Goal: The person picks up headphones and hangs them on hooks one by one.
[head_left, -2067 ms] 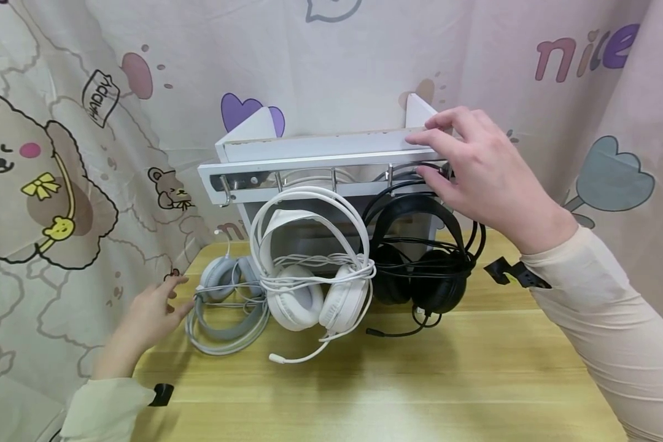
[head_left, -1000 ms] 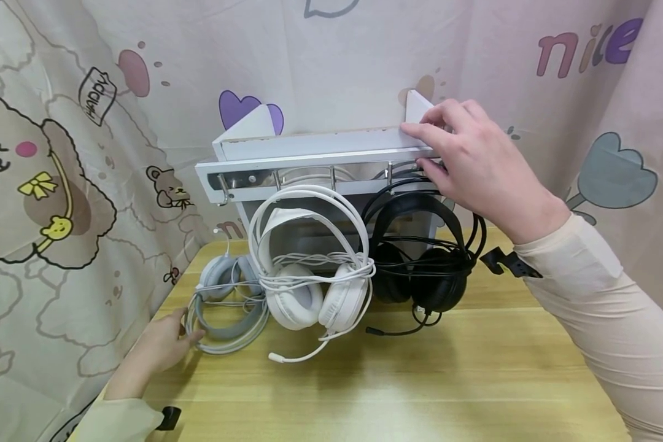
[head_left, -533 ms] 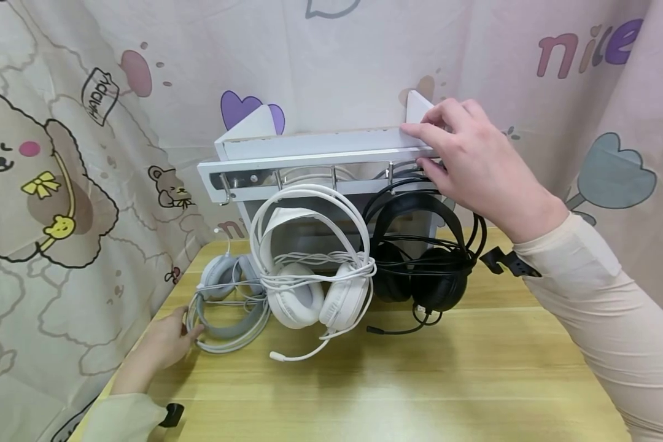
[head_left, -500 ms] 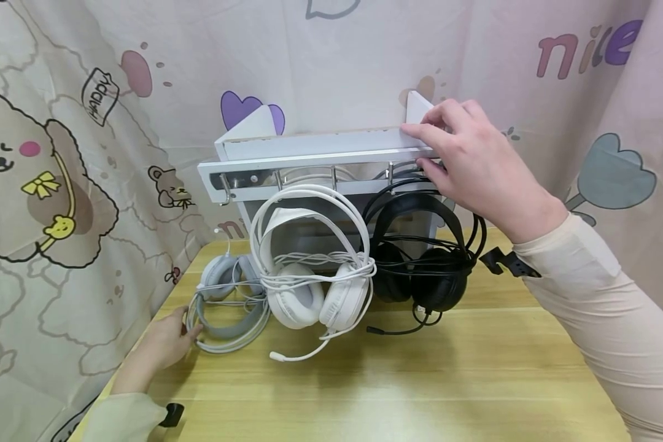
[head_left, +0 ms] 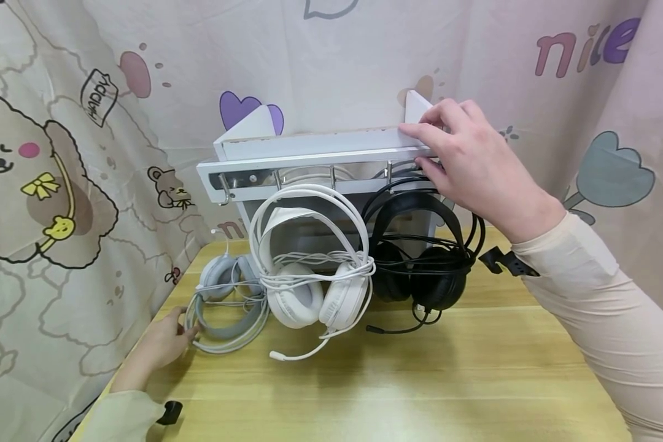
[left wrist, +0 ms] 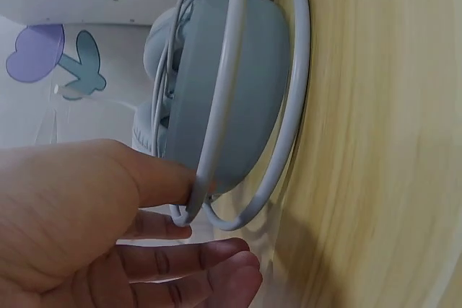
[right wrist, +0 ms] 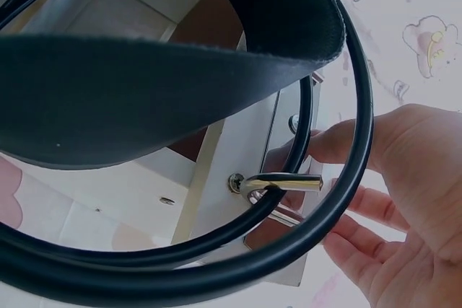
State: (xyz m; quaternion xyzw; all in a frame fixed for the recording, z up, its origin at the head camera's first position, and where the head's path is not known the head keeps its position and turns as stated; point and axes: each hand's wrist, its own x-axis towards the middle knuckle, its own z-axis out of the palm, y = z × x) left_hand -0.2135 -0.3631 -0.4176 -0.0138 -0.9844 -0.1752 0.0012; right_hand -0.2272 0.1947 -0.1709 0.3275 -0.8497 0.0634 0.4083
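Grey headphones (head_left: pixel 229 332), wound with a cable, lie on the table at the left of the white rack. My left hand (head_left: pixel 162 344) is at their near-left side; in the left wrist view my thumb and index finger pinch the end of the grey headband (left wrist: pixel 224 70), the other fingers loosely bent below. My right hand (head_left: pixel 469 162) grips the right end of the white hook rack (head_left: pixel 315 147), thumb on the front below the top edge and fingers over it. Black headphones (head_left: pixel 439 279) with a microphone hang from a hook (right wrist: pixel 281 182) beside that hand.
White headphones (head_left: pixel 342 298) with a boom microphone hang at the rack's middle, close beside the grey pair. A metal hook (head_left: pixel 224 189) at the rack's left end bears nothing. Patterned curtains (head_left: pixel 342 67) stand behind and at the left of the wooden table (head_left: pixel 420 380).
My left hand has moved down and toward the grey headphones and taken hold of their band. The right hand has shifted slightly left and settled onto the rack's edge.
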